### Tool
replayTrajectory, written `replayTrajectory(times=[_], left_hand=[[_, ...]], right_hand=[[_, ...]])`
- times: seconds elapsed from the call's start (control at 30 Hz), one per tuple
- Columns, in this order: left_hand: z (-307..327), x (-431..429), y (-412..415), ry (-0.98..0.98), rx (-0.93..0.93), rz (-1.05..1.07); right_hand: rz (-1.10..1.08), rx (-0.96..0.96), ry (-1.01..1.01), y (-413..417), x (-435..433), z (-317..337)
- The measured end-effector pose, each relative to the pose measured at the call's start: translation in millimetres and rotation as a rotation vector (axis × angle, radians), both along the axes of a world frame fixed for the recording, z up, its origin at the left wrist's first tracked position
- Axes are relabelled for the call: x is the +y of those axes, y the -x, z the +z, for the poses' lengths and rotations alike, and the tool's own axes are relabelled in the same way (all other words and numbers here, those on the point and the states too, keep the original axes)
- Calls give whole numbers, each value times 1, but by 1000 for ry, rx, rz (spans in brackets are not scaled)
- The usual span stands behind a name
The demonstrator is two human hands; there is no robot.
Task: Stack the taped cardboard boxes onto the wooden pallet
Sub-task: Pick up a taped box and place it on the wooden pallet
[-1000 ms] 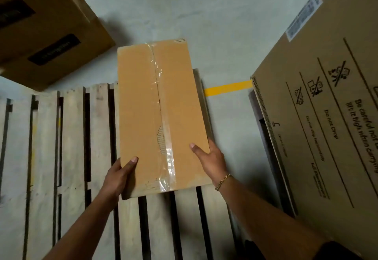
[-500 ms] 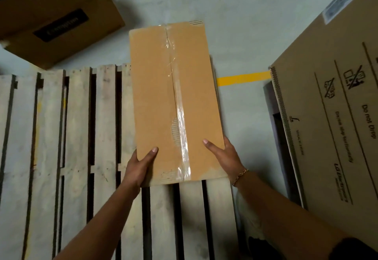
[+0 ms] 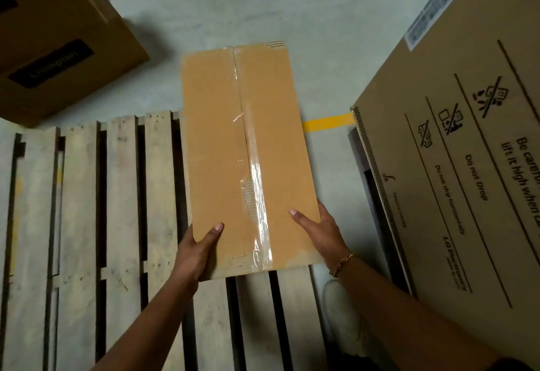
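A long brown cardboard box [image 3: 216, 142] with clear tape down its middle seam lies over the right part of the wooden pallet [image 3: 119, 210]. Its far end reaches past the pallet's far edge over the grey floor. My left hand [image 3: 197, 249] grips the box's near left corner, thumb on top. My right hand [image 3: 317, 232] grips the near right corner, thumb on top, a gold bracelet at the wrist. Whether the box rests on the slats or hangs just above them, I cannot tell.
A very large printed cardboard box [image 3: 467, 166] leans close on the right. Two brown boxes with dark labels [image 3: 58, 58] sit at the far left on the floor. A yellow floor line [image 3: 327, 121] runs behind the pallet. A white shoe [image 3: 343, 309] stands beside the pallet's right edge.
The box and both hands have stayed in the same grip at the pallet's right side; the camera view shifted slightly, and the box seems a little lower and nearer.
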State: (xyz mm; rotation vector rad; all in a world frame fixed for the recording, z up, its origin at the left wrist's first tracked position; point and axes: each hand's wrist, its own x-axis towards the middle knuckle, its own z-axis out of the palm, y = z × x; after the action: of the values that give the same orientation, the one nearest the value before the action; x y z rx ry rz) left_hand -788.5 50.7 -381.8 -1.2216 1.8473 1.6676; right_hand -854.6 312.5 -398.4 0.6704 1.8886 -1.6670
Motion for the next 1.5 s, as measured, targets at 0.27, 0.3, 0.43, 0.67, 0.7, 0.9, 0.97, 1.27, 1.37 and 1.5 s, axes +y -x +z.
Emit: replayTrajectory(times=[0.27,0.3,0.43,0.67,0.7,0.9,0.97,1.27,1.37,1.5], left_hand=[[-10,11,5,45,-18,-8],[-11,11,6,44,-20,-9],[-13,10,15,32,-12,3],[-13,12,2,21,-23,13],[-13,12,2,19,-22,14],[-16,11,0,32,-25,3],[-16,12,1,37,-35,-2],[-6,13,-3,37,-11,-28],[11,10,-9,45,-19,-21],[55,-6,-24,139,5,-64]], right_hand=[[3,5,-20,5,13,-11],[-1,7,-20,7,13,-12],[18,-1,-42,18,14,-16],[44,-24,-57,10,17,-18],[45,-23,-60,10,17,-18],[54,-30,-76,10,18,-18],[58,-37,-73,10,19,-18],[111,-27,-112,12,21,-4],[121,-23,-185,11,22,8],[171,66,-319,2,16,50]])
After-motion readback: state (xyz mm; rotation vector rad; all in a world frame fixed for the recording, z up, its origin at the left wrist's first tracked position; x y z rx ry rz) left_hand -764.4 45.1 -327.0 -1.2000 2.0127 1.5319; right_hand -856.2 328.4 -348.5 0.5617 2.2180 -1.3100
